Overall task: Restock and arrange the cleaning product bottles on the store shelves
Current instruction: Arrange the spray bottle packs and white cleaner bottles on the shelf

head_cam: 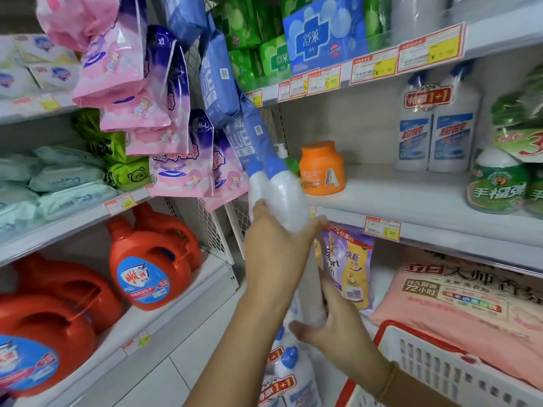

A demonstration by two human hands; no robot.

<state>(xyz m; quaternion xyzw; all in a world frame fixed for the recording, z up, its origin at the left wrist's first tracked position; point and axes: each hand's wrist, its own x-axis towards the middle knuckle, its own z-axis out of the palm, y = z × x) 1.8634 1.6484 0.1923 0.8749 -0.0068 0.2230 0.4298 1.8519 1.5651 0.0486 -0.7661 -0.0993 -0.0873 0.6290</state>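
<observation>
Head view: left hand (271,248) fingers (316,225) curled round twin-bottle pack (289,198), right hand (338,327) fingers (329,292) cupping its base.

Left hand (274,248) gripped twin pack (289,198) of white, blue-capped bottles mid-body, caps tilted up-left, in front of middle shelf (411,198); right hand (335,321) cupped its base. Orange jar (321,168) stood on that shelf, second pack (437,124) upright at rear right
</observation>
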